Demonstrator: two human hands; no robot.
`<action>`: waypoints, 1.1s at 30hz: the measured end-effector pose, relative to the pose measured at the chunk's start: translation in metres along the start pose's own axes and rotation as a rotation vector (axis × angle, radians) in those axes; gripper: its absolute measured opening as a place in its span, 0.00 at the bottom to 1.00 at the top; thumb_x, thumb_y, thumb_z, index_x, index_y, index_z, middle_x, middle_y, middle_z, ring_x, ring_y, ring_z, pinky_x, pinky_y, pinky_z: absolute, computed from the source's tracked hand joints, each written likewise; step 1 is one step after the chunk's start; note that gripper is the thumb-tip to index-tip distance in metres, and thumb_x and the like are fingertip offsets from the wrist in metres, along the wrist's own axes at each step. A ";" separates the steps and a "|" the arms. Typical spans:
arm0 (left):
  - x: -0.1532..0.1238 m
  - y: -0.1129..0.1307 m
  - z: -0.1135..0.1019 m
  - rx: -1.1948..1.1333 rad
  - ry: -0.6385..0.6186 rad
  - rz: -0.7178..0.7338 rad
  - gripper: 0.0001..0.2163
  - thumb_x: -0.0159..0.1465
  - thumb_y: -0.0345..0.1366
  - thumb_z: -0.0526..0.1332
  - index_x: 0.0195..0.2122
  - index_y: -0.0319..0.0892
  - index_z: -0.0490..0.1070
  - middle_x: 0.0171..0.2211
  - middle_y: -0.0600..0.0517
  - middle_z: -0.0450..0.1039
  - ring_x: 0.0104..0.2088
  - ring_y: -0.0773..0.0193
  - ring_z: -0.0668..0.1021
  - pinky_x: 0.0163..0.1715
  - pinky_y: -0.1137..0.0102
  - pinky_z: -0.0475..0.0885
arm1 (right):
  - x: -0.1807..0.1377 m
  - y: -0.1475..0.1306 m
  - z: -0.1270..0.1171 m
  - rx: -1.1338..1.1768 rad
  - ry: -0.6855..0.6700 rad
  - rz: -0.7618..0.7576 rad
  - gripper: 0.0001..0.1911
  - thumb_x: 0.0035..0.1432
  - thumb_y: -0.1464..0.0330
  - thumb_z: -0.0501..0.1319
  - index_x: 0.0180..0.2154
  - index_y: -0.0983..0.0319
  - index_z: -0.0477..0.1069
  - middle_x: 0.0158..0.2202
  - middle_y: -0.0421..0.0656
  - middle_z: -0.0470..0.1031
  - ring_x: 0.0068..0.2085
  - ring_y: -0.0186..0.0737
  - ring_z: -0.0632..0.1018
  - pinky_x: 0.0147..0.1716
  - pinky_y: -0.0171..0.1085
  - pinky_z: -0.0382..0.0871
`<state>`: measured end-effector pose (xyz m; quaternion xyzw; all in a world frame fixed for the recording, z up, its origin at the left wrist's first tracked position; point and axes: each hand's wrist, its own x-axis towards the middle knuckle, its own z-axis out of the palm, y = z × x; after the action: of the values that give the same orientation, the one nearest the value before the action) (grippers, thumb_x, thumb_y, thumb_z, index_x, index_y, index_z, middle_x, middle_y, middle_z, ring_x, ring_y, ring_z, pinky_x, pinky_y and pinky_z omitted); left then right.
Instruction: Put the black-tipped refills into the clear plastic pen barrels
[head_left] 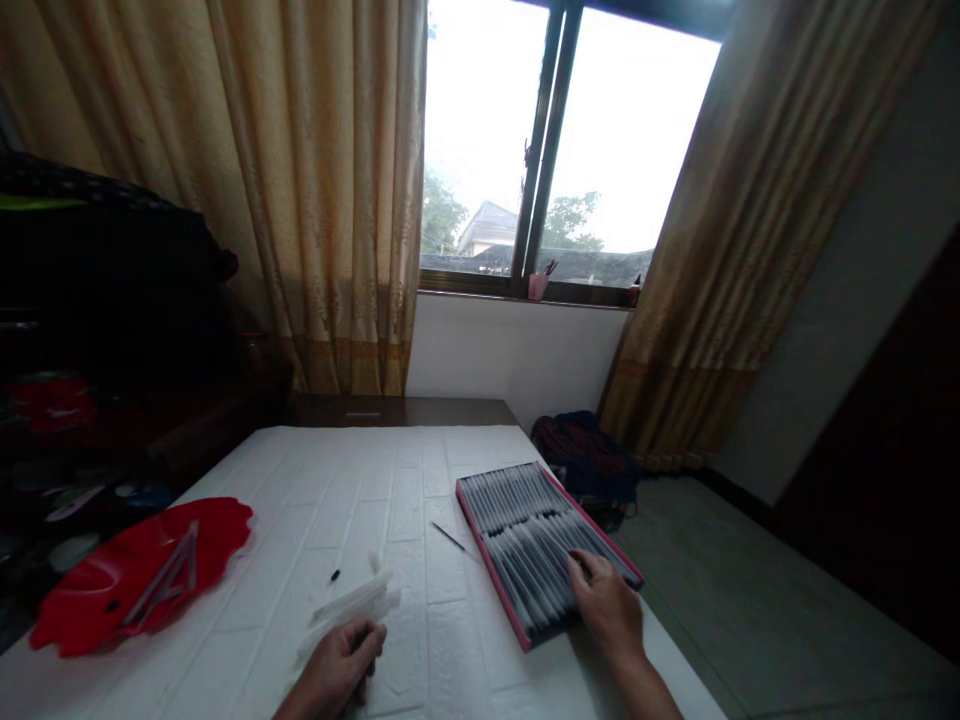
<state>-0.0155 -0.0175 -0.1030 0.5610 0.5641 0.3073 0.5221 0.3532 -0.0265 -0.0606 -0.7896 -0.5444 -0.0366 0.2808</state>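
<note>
Right fingers (592, 564) lie over the pink-edged box (504, 600).

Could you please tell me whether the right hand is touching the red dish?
No, the right hand is at the pink-rimmed box, while the red dish lies well apart, on the person's left.

White rectangular table (454, 620) with a raised brick-pattern surface. On its left sits a red plastic dish with a wavy rim (238, 512). At the centre lie a small black piece (335, 575), translucent whitish plastic strips (352, 601) and a thin dark rod (448, 537). To the right rests a shallow pink-edged rectangular box (507, 603).
</note>
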 end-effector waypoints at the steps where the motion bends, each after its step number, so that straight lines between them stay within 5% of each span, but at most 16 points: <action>1: -0.001 0.000 0.000 0.004 0.004 -0.001 0.26 0.47 0.66 0.56 0.21 0.45 0.60 0.14 0.62 0.58 0.12 0.73 0.64 0.14 0.75 0.56 | -0.002 -0.001 0.001 -0.028 -0.006 -0.020 0.17 0.59 0.63 0.51 0.41 0.60 0.76 0.41 0.49 0.79 0.40 0.48 0.79 0.37 0.41 0.70; 7: 0.001 -0.002 0.005 0.016 0.044 -0.021 0.25 0.45 0.64 0.57 0.22 0.44 0.63 0.18 0.60 0.63 0.12 0.73 0.64 0.12 0.76 0.53 | -0.010 -0.011 0.006 -0.157 -0.004 -0.063 0.16 0.59 0.65 0.51 0.42 0.61 0.75 0.42 0.51 0.78 0.41 0.51 0.78 0.37 0.44 0.67; 13: -0.015 0.000 0.002 0.018 0.068 -0.013 0.22 0.47 0.54 0.61 0.39 0.45 0.71 0.34 0.51 0.75 0.21 0.67 0.74 0.15 0.75 0.62 | -0.012 -0.010 0.006 -0.200 -0.014 -0.094 0.18 0.59 0.64 0.52 0.44 0.63 0.74 0.44 0.53 0.77 0.41 0.53 0.77 0.38 0.48 0.66; 17: -0.036 0.010 -0.029 0.215 0.167 0.160 0.14 0.52 0.49 0.61 0.35 0.49 0.76 0.36 0.53 0.79 0.37 0.59 0.78 0.35 0.70 0.72 | -0.014 -0.019 0.005 -0.142 0.052 -0.195 0.16 0.57 0.65 0.52 0.42 0.63 0.74 0.42 0.52 0.77 0.41 0.53 0.77 0.38 0.47 0.67; 20: -0.048 0.009 -0.061 0.405 0.395 0.238 0.12 0.55 0.48 0.58 0.35 0.51 0.76 0.38 0.54 0.78 0.41 0.58 0.78 0.44 0.67 0.70 | -0.021 -0.043 0.009 -0.006 0.059 -0.337 0.14 0.57 0.66 0.52 0.40 0.61 0.74 0.40 0.51 0.77 0.41 0.51 0.76 0.40 0.45 0.67; 24: -0.058 -0.011 -0.087 0.612 0.426 0.243 0.10 0.55 0.46 0.60 0.36 0.53 0.75 0.41 0.55 0.77 0.45 0.57 0.76 0.48 0.64 0.69 | -0.047 -0.091 0.025 0.189 -0.092 -0.556 0.11 0.59 0.70 0.53 0.37 0.58 0.74 0.37 0.46 0.76 0.40 0.45 0.76 0.40 0.39 0.67; 33: -0.066 -0.036 -0.082 0.723 0.389 0.332 0.07 0.58 0.43 0.61 0.34 0.50 0.74 0.39 0.52 0.76 0.43 0.57 0.75 0.46 0.64 0.68 | -0.089 -0.158 0.073 0.243 -0.383 -0.634 0.19 0.54 0.78 0.54 0.46 0.59 0.72 0.41 0.46 0.76 0.42 0.43 0.77 0.40 0.35 0.70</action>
<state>-0.1149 -0.0669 -0.0984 0.7224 0.6251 0.2700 0.1201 0.1601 -0.0264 -0.0905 -0.5354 -0.8045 0.0914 0.2402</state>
